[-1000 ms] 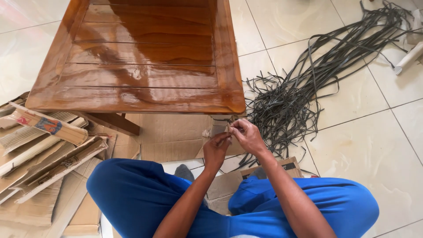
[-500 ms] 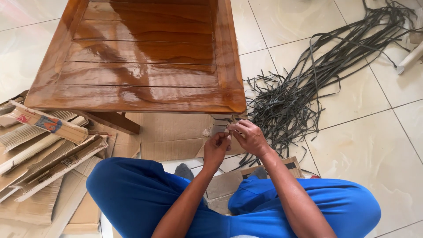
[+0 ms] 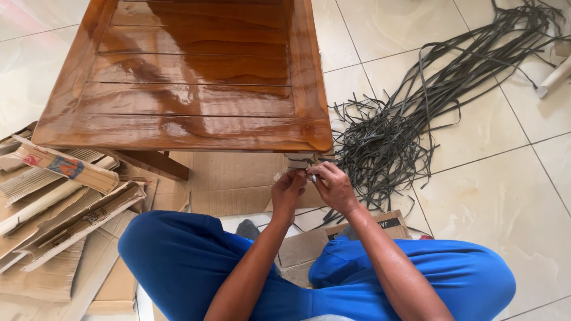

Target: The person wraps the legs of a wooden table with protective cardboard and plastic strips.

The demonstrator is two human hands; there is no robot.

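Head view: I see the left hand (image 3: 287, 190) and right hand (image 3: 334, 187) pressed close under the corner of a glossy wooden table (image 3: 190, 77), fingertips pinching a thin dark strip (image 3: 311, 175) against the wrapped table leg (image 3: 297, 161). The leg is mostly hidden by the tabletop. A tangle of dark strips (image 3: 386, 137) lies right of the hands; flattened cardboard (image 3: 59, 196) lies left.

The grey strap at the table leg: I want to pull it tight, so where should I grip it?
Probably pinch the flat grey strap by its free end beside the wrapped leg, from the near side, where the left hand and right hand meet.
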